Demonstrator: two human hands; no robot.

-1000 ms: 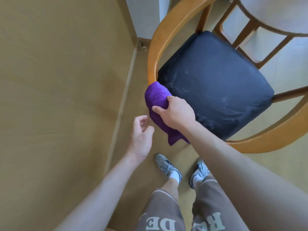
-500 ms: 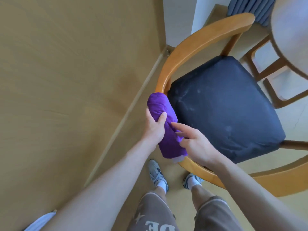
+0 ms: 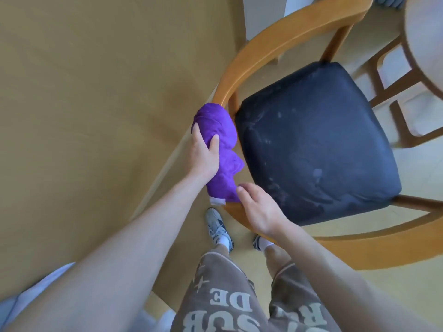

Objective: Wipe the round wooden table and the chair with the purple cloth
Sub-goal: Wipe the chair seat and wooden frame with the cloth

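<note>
Over tan floor [image 3: 84,116], left hand [image 3: 203,156] grips purple cloth [image 3: 220,149] lengthwise along chair [image 3: 275,49] rail.

Grey sneakers [image 3: 217,226] on tan floor [image 3: 84,116], brown lettered shorts [image 3: 230,300].

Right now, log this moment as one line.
step: wiping chair rail | left hand: grips cloth wrapped on chair rail | right hand: open, fingertips at cloth end | seat: smudged
</note>
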